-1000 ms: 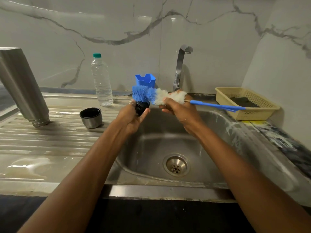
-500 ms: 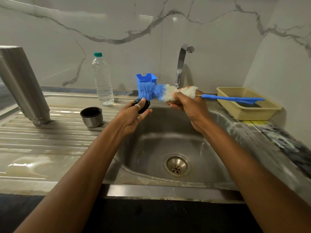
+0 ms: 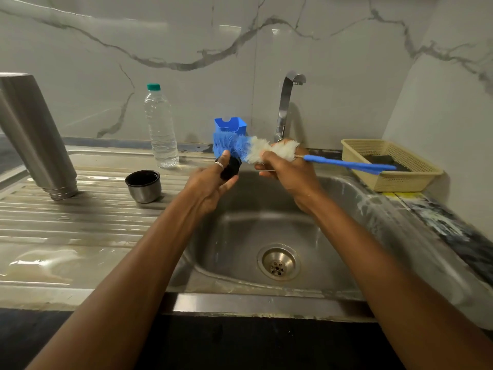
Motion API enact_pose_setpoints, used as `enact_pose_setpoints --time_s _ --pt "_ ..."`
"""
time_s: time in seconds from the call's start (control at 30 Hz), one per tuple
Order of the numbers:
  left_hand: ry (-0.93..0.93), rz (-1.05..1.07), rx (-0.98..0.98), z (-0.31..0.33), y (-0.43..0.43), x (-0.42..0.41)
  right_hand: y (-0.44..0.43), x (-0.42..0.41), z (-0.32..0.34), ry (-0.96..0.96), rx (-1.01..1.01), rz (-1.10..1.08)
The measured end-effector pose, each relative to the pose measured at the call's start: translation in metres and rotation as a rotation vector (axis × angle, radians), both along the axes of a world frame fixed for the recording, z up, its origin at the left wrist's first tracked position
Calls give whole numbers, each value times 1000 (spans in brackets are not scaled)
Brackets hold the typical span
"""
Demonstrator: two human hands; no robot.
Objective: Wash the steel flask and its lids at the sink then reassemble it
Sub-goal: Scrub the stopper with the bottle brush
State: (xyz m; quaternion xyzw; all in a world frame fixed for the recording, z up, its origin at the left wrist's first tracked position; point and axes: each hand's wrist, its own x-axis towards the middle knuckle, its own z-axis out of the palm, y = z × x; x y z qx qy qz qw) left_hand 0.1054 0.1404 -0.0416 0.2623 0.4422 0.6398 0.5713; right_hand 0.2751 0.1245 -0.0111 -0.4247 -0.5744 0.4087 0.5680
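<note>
- Head view, looking down over the sink (image 3: 266,231): both hands meet above its back edge, with the drain (image 3: 278,263) well below them.
- On one side, the left hand (image 3: 210,182) wraps a small black inner lid (image 3: 231,166). Its fingers are curled beneath the lid and the thumb rests on the upper rim (a ring shows on one finger). The lid hangs over the rear left of the sink, resting on nothing.
- On the other, the right hand (image 3: 288,172) is closed round the bottle brush (image 3: 240,148) at its white bristles, just where the wire stem begins. How hard it squeezes cannot be told.
- What the next stroke turns on: the brush's long axis runs nearly level across the back of the sink. Its blue handle points right; its blue bristle tip points left and touches the top of the lid. So the lid lies just to the left of the right hand's grip. A scrubbing stroke would likely run along that left-right line while the left hand steadies or turns the lid.
- Elsewhere, the steel flask (image 3: 34,134) stands mouth-down on the drainboard, well to the left of the sink. The cup lid (image 3: 144,186) sits open side up between flask and sink.
- Judgement: scrubbing of the inner lid seems under way. No water shows at the tap (image 3: 286,102) behind the sink, so rinsing and reassembly appear not yet done.
- Risk, as I judge it: a small wet lid could slip into the sink.
</note>
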Motion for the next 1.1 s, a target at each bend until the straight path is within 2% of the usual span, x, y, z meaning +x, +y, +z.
enact_pose_setpoints --time_s 0.13,0.27,0.43,0.57,0.73,0.87,1.1 --pt "-26 2 -4 3 0 -13 1 13 12 61 25 -34" --pt "6 -50 -15 -1 0 1 1 -1 -6 -32 17 3" --pt "-48 13 -33 4 -2 -9 5 20 7 40 25 -59" --pt "-20 -29 -45 0 -2 1 1 1 -8 -37 22 -16" --pt "-78 9 -47 3 -5 -9 2 17 5 5 23 -27" --pt "-38 -69 -26 3 -6 5 0 8 -6 -40 27 -38" --pt "-79 6 -43 4 -4 -2 0 12 1 -41 27 -53"
